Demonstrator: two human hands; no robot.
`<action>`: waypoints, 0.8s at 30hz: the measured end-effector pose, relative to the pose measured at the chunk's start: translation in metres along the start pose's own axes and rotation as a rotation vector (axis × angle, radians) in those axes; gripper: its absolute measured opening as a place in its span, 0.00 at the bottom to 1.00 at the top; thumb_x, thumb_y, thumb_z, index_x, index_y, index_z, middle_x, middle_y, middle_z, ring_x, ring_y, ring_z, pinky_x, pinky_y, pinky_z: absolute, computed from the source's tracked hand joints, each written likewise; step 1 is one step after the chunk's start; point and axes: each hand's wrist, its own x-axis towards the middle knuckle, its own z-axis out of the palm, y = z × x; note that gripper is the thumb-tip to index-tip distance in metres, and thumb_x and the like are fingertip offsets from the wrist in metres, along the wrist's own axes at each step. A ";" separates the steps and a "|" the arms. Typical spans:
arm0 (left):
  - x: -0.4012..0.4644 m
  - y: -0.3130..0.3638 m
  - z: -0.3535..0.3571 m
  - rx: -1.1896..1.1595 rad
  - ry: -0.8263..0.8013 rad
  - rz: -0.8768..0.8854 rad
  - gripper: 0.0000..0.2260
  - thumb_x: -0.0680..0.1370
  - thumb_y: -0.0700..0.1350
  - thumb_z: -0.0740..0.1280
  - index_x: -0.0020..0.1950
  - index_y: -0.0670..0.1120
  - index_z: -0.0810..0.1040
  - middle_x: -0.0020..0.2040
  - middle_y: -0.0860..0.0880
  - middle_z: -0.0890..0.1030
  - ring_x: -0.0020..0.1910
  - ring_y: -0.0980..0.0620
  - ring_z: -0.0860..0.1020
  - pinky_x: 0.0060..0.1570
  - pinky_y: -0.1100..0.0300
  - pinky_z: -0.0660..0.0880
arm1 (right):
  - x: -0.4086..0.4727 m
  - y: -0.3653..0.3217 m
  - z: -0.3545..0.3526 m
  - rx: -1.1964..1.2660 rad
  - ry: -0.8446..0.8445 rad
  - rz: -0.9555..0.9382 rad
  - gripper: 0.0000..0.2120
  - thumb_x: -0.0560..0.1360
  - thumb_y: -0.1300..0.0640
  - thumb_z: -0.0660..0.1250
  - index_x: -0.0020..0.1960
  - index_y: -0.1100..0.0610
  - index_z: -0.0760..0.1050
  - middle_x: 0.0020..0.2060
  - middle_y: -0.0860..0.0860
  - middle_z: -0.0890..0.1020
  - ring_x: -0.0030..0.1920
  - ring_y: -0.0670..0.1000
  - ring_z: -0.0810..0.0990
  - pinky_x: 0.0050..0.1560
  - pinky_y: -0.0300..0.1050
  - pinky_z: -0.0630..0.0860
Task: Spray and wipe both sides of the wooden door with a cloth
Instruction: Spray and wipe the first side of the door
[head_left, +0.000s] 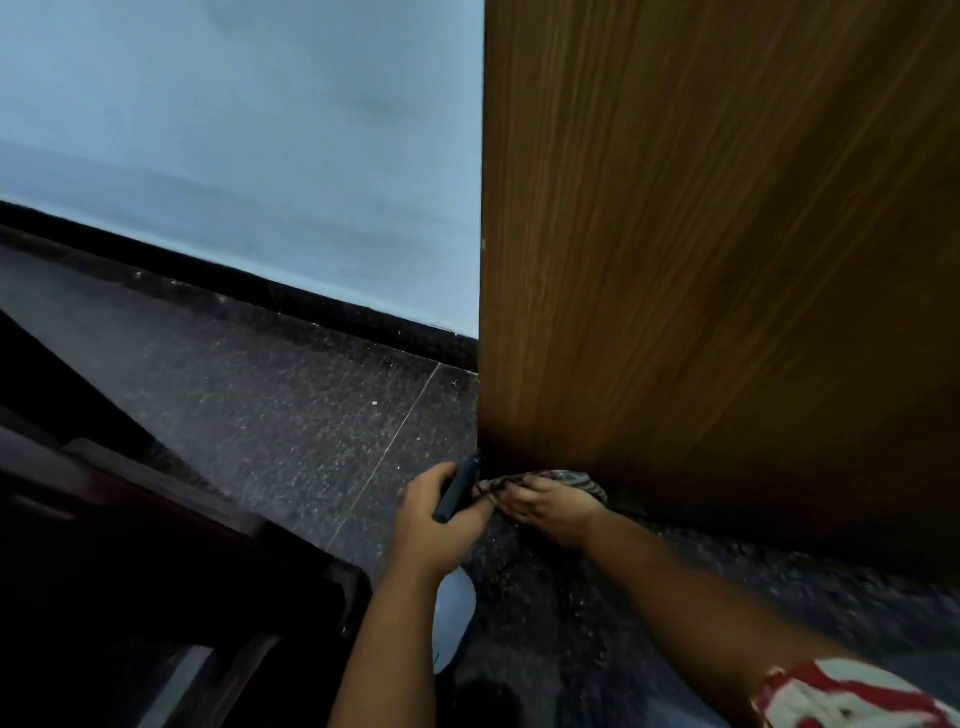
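Observation:
The wooden door (717, 249) fills the right half of the head view, its free edge running down the middle to the floor. My left hand (439, 525) grips the spray bottle (457, 491) by its dark head, close to the door's bottom corner; the pale bottle body (456, 603) hangs below my wrist. My right hand (545, 506) holds a striped cloth (569, 480) against the lowest part of the door, just above the floor. The two hands nearly touch.
Dark speckled floor tiles (291, 415) spread to the left, with a black skirting board (249, 291) under a pale blue wall (249, 140). Dark wooden furniture (145, 561) stands close at the lower left.

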 end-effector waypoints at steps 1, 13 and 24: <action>0.001 0.005 0.002 -0.009 -0.008 -0.003 0.09 0.72 0.45 0.74 0.37 0.49 0.75 0.29 0.53 0.75 0.30 0.52 0.73 0.33 0.57 0.68 | -0.009 -0.002 0.009 0.028 -0.047 0.005 0.27 0.79 0.50 0.51 0.77 0.54 0.61 0.72 0.45 0.71 0.71 0.46 0.69 0.67 0.43 0.68; -0.016 0.014 0.058 0.118 -0.231 -0.032 0.05 0.73 0.42 0.72 0.41 0.49 0.77 0.37 0.53 0.78 0.39 0.51 0.78 0.40 0.56 0.74 | -0.181 -0.013 0.093 0.540 -0.235 0.180 0.24 0.72 0.57 0.52 0.60 0.53 0.82 0.51 0.47 0.85 0.50 0.52 0.82 0.47 0.48 0.72; -0.044 -0.003 0.119 0.154 -0.267 -0.215 0.20 0.76 0.48 0.74 0.65 0.43 0.77 0.55 0.46 0.81 0.57 0.44 0.79 0.54 0.57 0.73 | -0.207 -0.024 0.044 2.660 0.411 1.320 0.33 0.71 0.80 0.59 0.72 0.57 0.70 0.67 0.52 0.76 0.65 0.53 0.75 0.62 0.48 0.74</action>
